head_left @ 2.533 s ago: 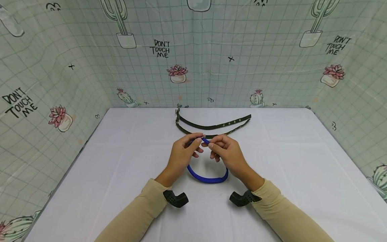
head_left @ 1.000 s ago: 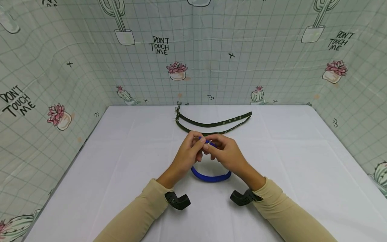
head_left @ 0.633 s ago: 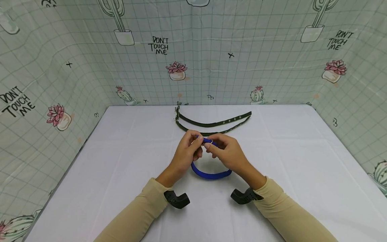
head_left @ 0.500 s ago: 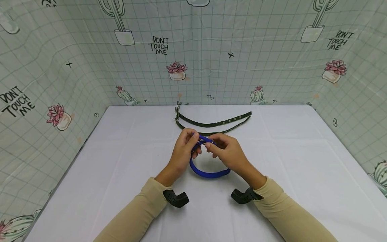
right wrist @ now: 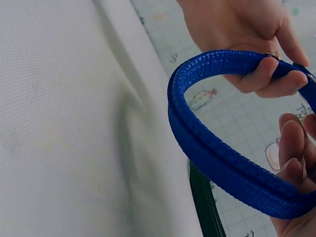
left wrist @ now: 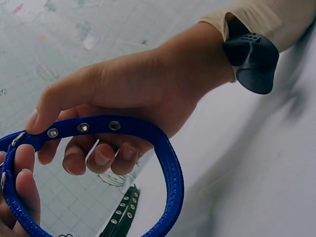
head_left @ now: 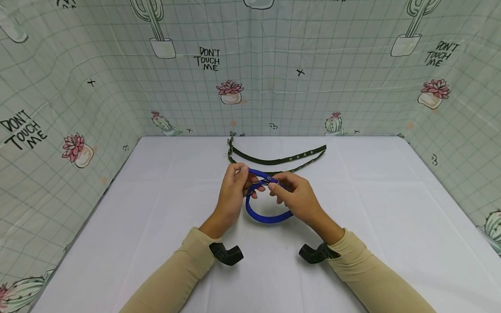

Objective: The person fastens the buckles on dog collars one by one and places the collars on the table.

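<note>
A blue collar (head_left: 270, 219) hangs as a loop between the two hands, over the white table. The left hand (head_left: 230, 193) pinches its strap end between thumb and index finger, the other fingers loosely curled. Along that strap run metal eyelets (left wrist: 83, 127), clear in the left wrist view. The right hand (head_left: 298, 196) grips the collar by the metal buckle (left wrist: 18, 139), thumb and fingers around the band. In the right wrist view the lower curve of the blue band (right wrist: 217, 153) shows its woven texture, and the right fingertips (right wrist: 291, 143) are beside it.
Behind the hands, dark green straps (head_left: 274, 163) with metal eyelets lie on the white table (head_left: 176, 208), their metal fittings at the left end. A patterned cloth (head_left: 266, 95) surrounds the table on the back and both sides.
The left hand has moved left, away from the right hand, and a longer stretch of blue strap shows between them. The loop has risen slightly. The green straps stay put.
</note>
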Tool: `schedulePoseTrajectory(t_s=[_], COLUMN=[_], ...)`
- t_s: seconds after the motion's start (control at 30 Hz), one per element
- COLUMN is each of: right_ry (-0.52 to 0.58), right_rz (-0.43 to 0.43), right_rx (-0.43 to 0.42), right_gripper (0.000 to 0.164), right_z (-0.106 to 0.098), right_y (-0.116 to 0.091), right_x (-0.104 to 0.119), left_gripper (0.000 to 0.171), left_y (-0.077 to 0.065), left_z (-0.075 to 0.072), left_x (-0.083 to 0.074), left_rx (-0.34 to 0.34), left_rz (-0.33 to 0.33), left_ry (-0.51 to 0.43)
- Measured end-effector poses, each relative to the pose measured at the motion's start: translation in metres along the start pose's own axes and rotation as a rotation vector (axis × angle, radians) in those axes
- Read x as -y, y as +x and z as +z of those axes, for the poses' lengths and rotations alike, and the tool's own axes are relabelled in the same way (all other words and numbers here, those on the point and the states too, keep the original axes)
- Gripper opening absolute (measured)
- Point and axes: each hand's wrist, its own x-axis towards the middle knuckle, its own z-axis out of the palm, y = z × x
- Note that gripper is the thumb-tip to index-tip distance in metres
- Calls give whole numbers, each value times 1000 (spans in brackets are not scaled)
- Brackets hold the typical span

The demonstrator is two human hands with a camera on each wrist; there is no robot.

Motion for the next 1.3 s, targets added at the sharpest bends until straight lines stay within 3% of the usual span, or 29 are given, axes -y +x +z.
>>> schedulePoseTrajectory(t_s=[0.63, 0.87, 1.03, 1.13, 1.3], right_ry=[-2, -41, 36, 100, 142], right_rz=[-28, -167, -205, -182, -158], right_rx=[4, -4, -31, -59, -100], right_gripper=[23, 24, 23, 24, 23], right_z=[-1, -1, 0, 1, 3], right_y=[0, 1, 0, -1, -2], right_x=[1, 4, 5, 4, 3], left_gripper=[28, 24, 23, 27, 31], left_y=[-1, -2, -3, -4, -6], left_z=[1, 2, 3, 4, 8], left_x=[-3, -5, -5, -4, -1], left_rx=[29, 84, 116, 127, 144], left_rz=[-12, -8, -6, -21, -33], left_ry=[-40, 16, 21, 81, 325])
